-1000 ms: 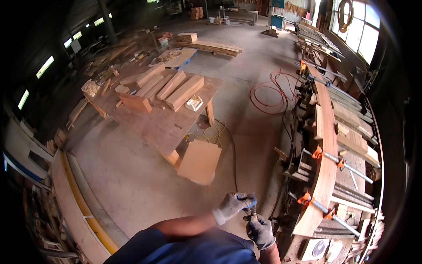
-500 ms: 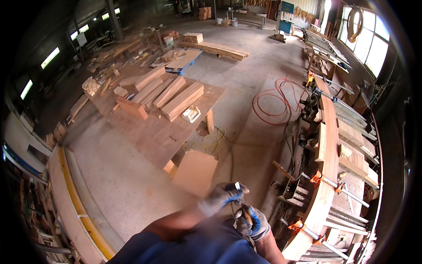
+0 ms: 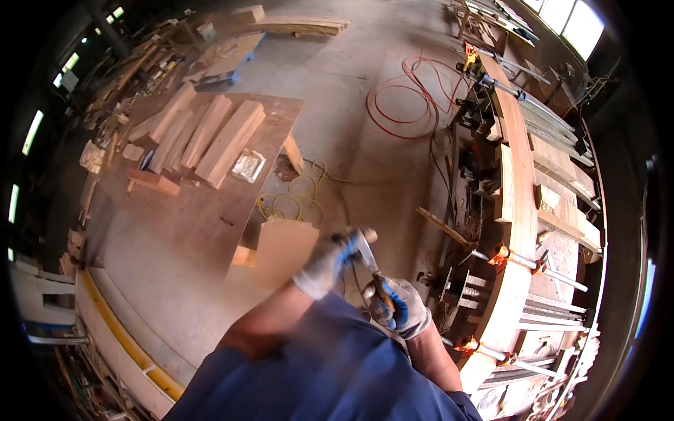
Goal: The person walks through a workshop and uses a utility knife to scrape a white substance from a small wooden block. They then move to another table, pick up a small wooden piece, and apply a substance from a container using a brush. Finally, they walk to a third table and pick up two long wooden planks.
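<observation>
I have a slim metal tool [image 3: 370, 261] with a wooden-looking handle gripped between both hands, low in the view and just to the left of the long clamped timber beam [image 3: 518, 210] that curves down the right side. My left hand [image 3: 328, 261], in a grey glove with blue fingertips, is closed around the upper, metal end; my right hand [image 3: 400, 309], gloved the same way, is wrapped tight on the handle end, closer to my body. What kind of tool it is I cannot tell; the blur hides its tip. To handle it well, I judge I should keep both wrists close together and the tool pointed away from my blue sleeve [image 3: 330, 372], since my forearms cross right beneath it. A firm hold with the right hand and a lighter, guiding hold with the left seems the safer split. Towards the beam, orange-handled bar clamps [image 3: 516, 258] stick out at its near edge, so my elbow needs room there. Left of the beam, on the floor, lie a yellow cord [image 3: 295, 200] and a red hose [image 3: 407, 98] in loops, a tripping risk if I step back. Further left stands the plywood worktop [image 3: 203, 210] carrying wooden blocks [image 3: 203, 133], well apart from my hands.
</observation>
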The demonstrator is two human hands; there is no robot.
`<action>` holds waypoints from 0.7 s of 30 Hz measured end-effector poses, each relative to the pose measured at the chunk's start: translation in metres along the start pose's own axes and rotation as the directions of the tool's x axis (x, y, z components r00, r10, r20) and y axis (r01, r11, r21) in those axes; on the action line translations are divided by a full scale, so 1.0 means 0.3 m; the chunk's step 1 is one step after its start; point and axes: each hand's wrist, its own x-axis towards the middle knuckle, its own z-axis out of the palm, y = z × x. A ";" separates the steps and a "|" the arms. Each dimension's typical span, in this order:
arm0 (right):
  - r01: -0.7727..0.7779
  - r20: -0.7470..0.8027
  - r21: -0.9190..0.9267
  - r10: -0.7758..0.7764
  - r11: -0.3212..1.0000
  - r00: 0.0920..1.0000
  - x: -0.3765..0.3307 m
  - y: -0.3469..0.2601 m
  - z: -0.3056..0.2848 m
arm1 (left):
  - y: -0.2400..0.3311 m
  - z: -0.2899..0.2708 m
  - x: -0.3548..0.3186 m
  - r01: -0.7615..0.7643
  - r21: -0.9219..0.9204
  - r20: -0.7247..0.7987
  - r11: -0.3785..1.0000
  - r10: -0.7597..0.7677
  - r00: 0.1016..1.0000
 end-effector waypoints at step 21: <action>-0.114 -0.205 -0.692 -0.044 0.713 0.978 0.809 -0.668 -0.023 | 0.469 -0.077 0.766 -0.327 0.164 -0.417 0.931 0.366 0.832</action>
